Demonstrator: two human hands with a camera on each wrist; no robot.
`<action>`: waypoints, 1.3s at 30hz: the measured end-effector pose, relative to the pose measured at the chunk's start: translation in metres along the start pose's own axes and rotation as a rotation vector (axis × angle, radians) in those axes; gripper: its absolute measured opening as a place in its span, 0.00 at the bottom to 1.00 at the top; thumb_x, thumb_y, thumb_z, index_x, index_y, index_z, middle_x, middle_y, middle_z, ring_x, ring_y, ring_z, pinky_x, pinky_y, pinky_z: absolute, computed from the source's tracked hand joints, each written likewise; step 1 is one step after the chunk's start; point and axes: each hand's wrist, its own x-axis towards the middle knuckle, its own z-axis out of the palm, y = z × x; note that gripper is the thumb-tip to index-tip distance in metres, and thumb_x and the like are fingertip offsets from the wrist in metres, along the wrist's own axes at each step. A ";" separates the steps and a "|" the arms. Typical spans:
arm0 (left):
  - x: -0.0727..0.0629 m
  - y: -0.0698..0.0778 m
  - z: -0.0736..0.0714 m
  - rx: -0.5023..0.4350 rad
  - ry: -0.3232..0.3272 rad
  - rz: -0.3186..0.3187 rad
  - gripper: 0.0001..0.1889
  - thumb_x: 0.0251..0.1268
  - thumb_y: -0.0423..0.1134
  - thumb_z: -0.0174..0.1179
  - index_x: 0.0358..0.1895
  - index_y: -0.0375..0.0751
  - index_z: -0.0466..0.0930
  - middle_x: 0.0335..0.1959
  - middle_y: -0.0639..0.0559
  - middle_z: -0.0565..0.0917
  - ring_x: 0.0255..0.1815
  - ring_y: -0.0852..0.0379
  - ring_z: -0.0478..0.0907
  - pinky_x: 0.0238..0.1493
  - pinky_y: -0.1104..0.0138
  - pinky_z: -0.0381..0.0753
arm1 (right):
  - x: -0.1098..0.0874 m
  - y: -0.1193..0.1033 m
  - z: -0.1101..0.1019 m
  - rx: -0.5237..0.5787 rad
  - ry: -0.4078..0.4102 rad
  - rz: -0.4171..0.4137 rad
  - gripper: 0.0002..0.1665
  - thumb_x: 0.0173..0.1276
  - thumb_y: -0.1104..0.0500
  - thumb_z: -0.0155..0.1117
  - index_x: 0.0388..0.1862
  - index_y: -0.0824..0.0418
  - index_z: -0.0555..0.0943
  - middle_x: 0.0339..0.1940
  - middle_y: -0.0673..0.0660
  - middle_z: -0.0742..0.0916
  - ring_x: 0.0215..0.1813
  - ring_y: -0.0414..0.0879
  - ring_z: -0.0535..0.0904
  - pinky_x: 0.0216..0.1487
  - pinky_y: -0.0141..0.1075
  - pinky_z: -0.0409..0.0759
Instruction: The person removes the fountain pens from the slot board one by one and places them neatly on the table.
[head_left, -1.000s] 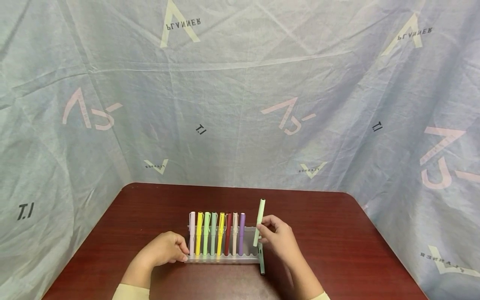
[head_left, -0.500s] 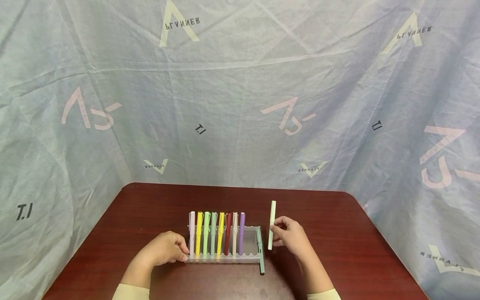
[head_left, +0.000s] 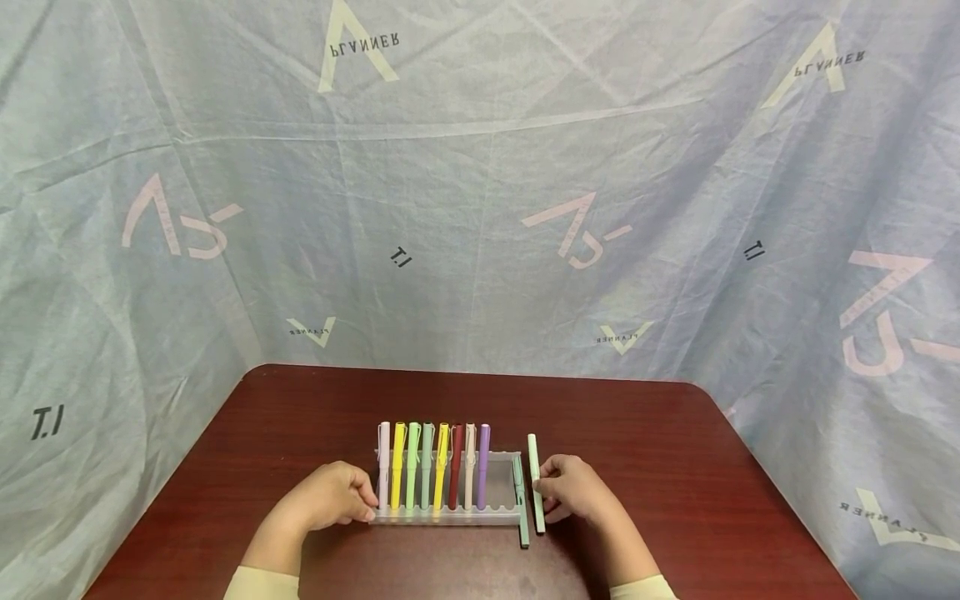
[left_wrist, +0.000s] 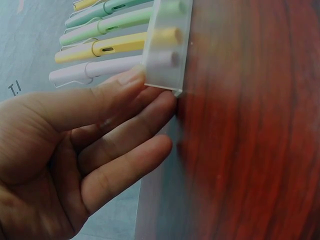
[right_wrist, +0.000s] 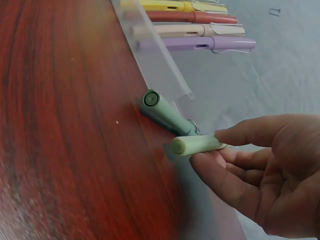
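Observation:
A clear plastic pen rack (head_left: 450, 517) stands on the table with several pens in a row: lilac (head_left: 385, 467), yellow, greens, dark red, pink and purple (head_left: 484, 467). My left hand (head_left: 337, 497) pinches the rack's left end, thumb at its corner (left_wrist: 150, 80) and a fingertip at its lower edge. Between right thumb and fingers, my right hand (head_left: 573, 490) holds a pale green pen (head_left: 536, 483), its near end (right_wrist: 180, 146) low over the table. Just left of it, a darker green pen (head_left: 523, 521) lies along the rack's right end, outside the row.
The dark red wooden table (head_left: 637, 433) spreads around the rack. Grey printed cloth (head_left: 480, 208) hangs behind and on both sides. Notches without pens (head_left: 504, 510) show in the rack right of the purple pen.
My right hand first moved the pale green pen right, away from the rack's end, then lowered it toward the table beside the darker green pen. The left hand stays at the rack.

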 end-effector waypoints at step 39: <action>0.001 0.000 -0.001 -0.001 -0.013 -0.007 0.05 0.47 0.29 0.71 0.26 0.38 0.83 0.23 0.52 0.83 0.24 0.54 0.77 0.26 0.62 0.76 | -0.003 -0.002 0.007 -0.175 -0.055 0.065 0.11 0.62 0.63 0.69 0.30 0.68 0.76 0.26 0.61 0.83 0.23 0.49 0.82 0.24 0.43 0.84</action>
